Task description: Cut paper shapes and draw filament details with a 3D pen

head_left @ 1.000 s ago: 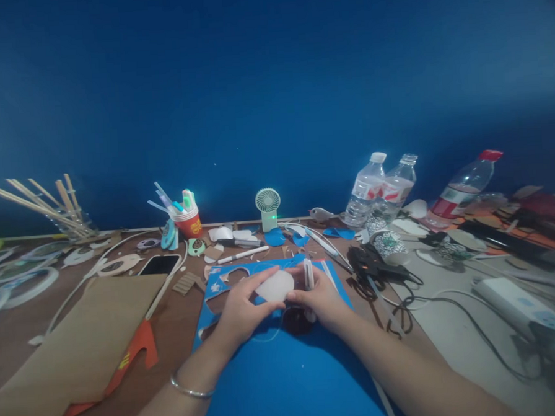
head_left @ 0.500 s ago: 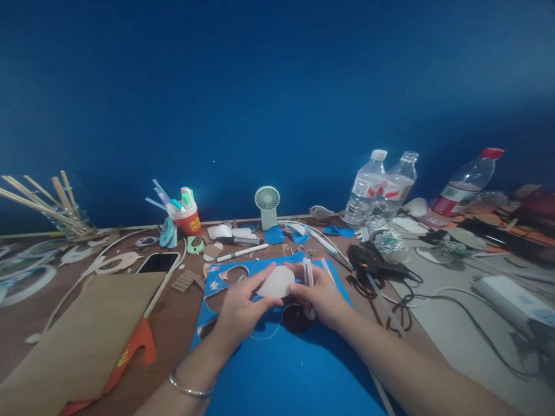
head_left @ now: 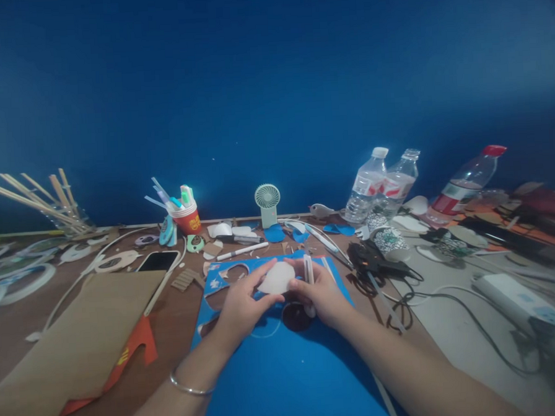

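Note:
My left hand pinches a pale oval cut-out above a blue sheet of card with holes cut in it. My right hand touches the cut-out's right edge and also grips a white pen-like tool that stands upright in the fist. A round dark hole in the card lies just under the hands. A thin silver bangle sits on my left wrist.
A brown cardboard sheet over orange card lies left. A phone, a pen cup, a small fan and three water bottles line the back. A black glue gun, cables and a power strip lie right.
Both hands have lifted the pale cut-out slightly and tilted it; the view has shifted a little. Nothing else on the table has moved.

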Available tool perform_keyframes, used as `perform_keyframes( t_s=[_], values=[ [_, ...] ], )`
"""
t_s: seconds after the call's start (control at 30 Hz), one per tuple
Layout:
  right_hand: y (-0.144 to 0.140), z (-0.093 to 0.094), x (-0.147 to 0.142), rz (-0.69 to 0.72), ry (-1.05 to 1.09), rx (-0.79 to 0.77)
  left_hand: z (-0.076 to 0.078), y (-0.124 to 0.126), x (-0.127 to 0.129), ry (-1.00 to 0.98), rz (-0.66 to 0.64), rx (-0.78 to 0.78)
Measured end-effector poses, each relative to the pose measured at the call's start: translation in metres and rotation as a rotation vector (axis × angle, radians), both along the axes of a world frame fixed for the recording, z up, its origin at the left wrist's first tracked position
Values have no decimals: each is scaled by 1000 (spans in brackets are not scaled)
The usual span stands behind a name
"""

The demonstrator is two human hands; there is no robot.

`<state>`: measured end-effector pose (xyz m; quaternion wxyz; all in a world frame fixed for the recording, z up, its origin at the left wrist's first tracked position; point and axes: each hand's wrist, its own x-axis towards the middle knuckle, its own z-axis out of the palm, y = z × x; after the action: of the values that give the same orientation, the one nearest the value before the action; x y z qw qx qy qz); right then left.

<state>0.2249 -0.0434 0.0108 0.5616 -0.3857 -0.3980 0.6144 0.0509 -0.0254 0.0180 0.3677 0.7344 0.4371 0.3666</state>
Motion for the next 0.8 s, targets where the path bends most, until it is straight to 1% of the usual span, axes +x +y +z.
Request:
perform_keyframes(
  t_s=[0.07, 0.23, 0.43, 0.57, 0.73, 0.8],
  values=[
    [0, 0, 0, -14, 5, 16, 2, 0, 2, -8, -1, -9],
    [2, -3, 0, 4, 25, 9, 5, 1, 0, 70, 57, 38],
    [2, -5, -1, -29, -18, -46, -1, 2, -4, -40, 40, -58],
    [1, -3, 0, -21, -43, -68, 1, 1, -4, -50, 50, -83],
    [-1, 0, -3, -30, 2, -46, 2, 1, -1, -68, 48, -78],
    [-1, 1, -3, -51, 17, -29, 1, 2, 1, -115, 45, -101]
  ],
)
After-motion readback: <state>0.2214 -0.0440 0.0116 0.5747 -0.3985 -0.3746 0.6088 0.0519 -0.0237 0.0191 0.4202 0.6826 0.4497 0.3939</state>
